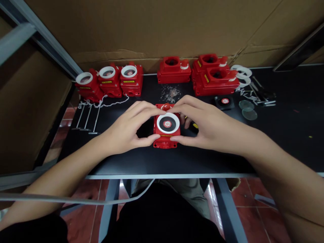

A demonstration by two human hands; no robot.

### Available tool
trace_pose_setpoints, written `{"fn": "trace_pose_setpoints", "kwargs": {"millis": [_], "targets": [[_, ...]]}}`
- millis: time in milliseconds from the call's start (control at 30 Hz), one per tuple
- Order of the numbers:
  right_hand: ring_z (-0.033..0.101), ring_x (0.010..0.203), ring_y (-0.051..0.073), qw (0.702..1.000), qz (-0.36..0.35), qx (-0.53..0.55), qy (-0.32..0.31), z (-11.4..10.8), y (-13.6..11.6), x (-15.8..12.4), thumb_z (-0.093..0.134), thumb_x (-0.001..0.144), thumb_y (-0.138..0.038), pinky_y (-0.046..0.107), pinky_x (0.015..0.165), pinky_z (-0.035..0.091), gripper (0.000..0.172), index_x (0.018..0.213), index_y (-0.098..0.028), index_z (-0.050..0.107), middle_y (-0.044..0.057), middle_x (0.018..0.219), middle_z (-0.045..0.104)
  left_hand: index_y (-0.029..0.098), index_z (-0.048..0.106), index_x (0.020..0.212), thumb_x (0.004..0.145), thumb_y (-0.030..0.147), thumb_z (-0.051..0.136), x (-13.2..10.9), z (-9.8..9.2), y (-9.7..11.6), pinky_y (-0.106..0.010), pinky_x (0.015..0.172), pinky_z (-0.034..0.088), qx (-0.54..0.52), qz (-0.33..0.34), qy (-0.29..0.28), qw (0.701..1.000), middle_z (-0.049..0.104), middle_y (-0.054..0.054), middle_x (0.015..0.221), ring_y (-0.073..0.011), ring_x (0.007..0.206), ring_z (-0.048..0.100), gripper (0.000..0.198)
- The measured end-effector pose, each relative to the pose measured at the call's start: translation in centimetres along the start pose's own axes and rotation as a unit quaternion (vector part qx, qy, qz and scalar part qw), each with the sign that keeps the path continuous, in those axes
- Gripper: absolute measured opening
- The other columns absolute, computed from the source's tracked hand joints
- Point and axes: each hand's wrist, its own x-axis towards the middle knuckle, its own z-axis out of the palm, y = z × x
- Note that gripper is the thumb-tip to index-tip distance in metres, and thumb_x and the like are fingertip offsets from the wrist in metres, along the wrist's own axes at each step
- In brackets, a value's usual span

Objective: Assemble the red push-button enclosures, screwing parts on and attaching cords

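A red box unit [167, 126] with a white ring and a black round face lies on the black table [141, 158] in front of me. My left hand [129, 130] grips its left side, thumb at the near corner and fingers over the far edge. My right hand [202, 126] grips its right side the same way. Both index fingers meet at a small red knob [166, 107] on the unit's far end. A black and yellow object [194, 127] peeks out under my right hand.
Three finished red units [110, 81] with white rings stand at the back left, above white cord [111, 103] and metal rods [87, 118]. Open red housings [212, 76] stand at the back right beside white rings [241, 72], glass discs [248, 109], a black insert [224, 101] and screws. Cardboard wall behind.
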Motion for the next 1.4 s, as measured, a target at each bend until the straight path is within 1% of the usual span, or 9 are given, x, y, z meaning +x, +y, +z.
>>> {"fn": "trace_pose_setpoints", "kwargs": {"millis": [367,600,733,900,1000,1133,1233,1333,1400], "targets": [[0.071,0.091,0.020,1.000,0.008,0.005,-0.018,0.2,0.3,0.0,0.087,0.111,-0.050,0.041,0.085,0.072,0.047,0.146,-0.020,0.077,0.013,0.135,0.071,0.025,0.073,0.158,0.115,0.034,0.086,0.0,0.0,-0.2,-0.052,0.128,0.065,-0.025,-0.001,-0.005,1.000,0.080,-0.015,0.151,-0.0339,0.146,0.077,0.047],[0.072,0.103,0.024,0.996,0.072,-0.016,-0.045,0.5,-0.5,-0.3,0.081,0.112,-0.059,0.056,0.111,0.074,0.058,0.153,-0.020,0.072,0.018,0.147,0.060,0.023,0.070,0.158,0.117,0.034,0.084,0.1,-0.2,-0.4,-0.053,0.131,0.063,-0.030,0.003,-0.026,0.999,0.078,-0.016,0.153,-0.0348,0.152,0.073,0.045],[0.072,0.114,0.028,0.992,0.108,-0.019,-0.055,0.7,-0.9,-0.6,0.080,0.112,-0.056,0.062,0.126,0.070,0.060,0.160,-0.022,0.069,0.018,0.150,0.053,0.024,0.070,0.154,0.117,0.033,0.084,0.1,-0.3,-0.6,-0.053,0.130,0.063,-0.053,-0.008,-0.044,0.998,0.077,-0.016,0.152,-0.0360,0.152,0.073,0.041],[0.072,0.136,0.035,0.991,0.118,-0.022,-0.064,1.0,-1.5,-0.6,0.075,0.113,-0.049,0.065,0.136,0.064,0.059,0.165,-0.024,0.068,0.018,0.151,0.051,0.025,0.070,0.145,0.115,0.039,0.087,0.2,-0.4,-0.8,-0.052,0.125,0.065,-0.095,-0.040,-0.054,0.993,0.074,-0.015,0.147,-0.0379,0.149,0.073,0.037],[0.073,0.140,0.038,0.991,0.116,-0.043,-0.047,1.6,-2.3,-0.9,0.072,0.113,-0.042,0.066,0.135,0.064,0.059,0.166,-0.018,0.064,0.022,0.154,0.051,0.025,0.068,0.144,0.115,0.043,0.087,0.1,-0.4,-0.8,-0.048,0.119,0.066,-0.102,-0.054,-0.059,0.992,0.072,-0.014,0.143,-0.0352,0.140,0.075,0.039],[0.071,0.138,0.046,0.988,0.092,-0.123,-0.022,3.4,-2.9,-1.6,0.080,0.110,-0.041,0.073,0.127,0.067,0.086,0.181,-0.008,0.043,0.029,0.154,0.056,0.025,0.068,0.144,0.116,0.045,0.086,0.1,-0.2,-1.0,-0.047,0.120,0.065,-0.117,-0.055,-0.061,0.990,0.072,-0.013,0.143,-0.0333,0.138,0.073,0.040],[0.067,0.136,0.055,0.976,0.060,-0.208,0.000,5.0,-2.7,-1.8,0.089,0.105,-0.053,0.079,0.116,0.068,0.101,0.178,-0.001,0.042,0.035,0.150,0.058,0.025,0.068,0.144,0.113,0.044,0.089,0.2,-0.1,-1.3,-0.049,0.123,0.064,-0.123,-0.054,-0.065,0.989,0.072,-0.014,0.146,-0.0345,0.143,0.072,0.042],[0.068,0.137,0.057,0.972,0.067,-0.222,0.039,6.3,-2.4,-1.8,0.100,0.094,-0.069,0.075,0.108,0.072,0.119,0.178,-0.008,0.041,0.034,0.150,0.059,0.025,0.068,0.142,0.111,0.045,0.089,0.2,-0.1,-1.5,-0.051,0.122,0.064,-0.126,-0.063,-0.071,0.988,0.072,-0.014,0.145,-0.0341,0.140,0.071,0.042],[0.071,0.136,0.056,0.972,0.082,-0.210,0.062,6.8,-2.4,-1.6,0.101,0.091,-0.075,0.074,0.105,0.074,0.122,0.176,-0.011,0.041,0.032,0.149,0.059,0.025,0.067,0.140,0.111,0.046,0.088,0.3,-0.2,-1.4,-0.051,0.121,0.064,-0.127,-0.068,-0.073,0.987,0.071,-0.014,0.144,-0.0339,0.138,0.071,0.042]]}}
